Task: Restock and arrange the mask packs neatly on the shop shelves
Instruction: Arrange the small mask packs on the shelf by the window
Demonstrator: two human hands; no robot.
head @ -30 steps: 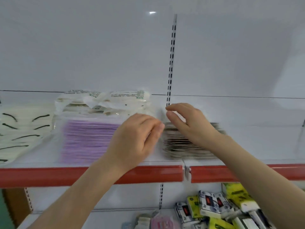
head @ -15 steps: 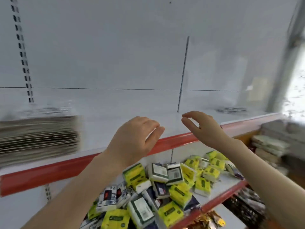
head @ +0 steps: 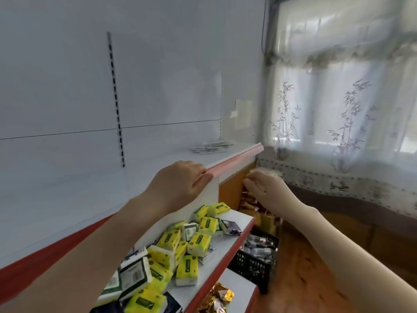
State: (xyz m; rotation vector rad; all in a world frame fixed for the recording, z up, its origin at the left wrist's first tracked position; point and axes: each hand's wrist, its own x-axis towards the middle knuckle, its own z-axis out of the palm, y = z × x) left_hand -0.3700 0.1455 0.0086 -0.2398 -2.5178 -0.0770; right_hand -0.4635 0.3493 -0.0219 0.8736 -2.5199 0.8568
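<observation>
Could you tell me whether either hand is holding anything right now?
No: the left hand and right hand are both empty, fingers loosely curled.

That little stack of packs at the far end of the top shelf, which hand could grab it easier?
Probably the left hand: it hovers over the shelf edge, nearer the small stack. The right hand is past the shelf end, lower.

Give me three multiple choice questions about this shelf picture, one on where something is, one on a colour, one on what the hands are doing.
1. Where does the small pile of flat packs lie?
A. far end of the upper shelf
B. in the black crate
C. on the floor

2. What colour is the upper shelf's front strip?
A. blue
B. red
C. green

3. What do the hands hold?
A. a crate
B. tissue packs
C. nothing

Answers: 1 A, the pile lies near the shelf's end; 2 B, the edge is red; 3 C, left hand and right hand are empty.
</observation>
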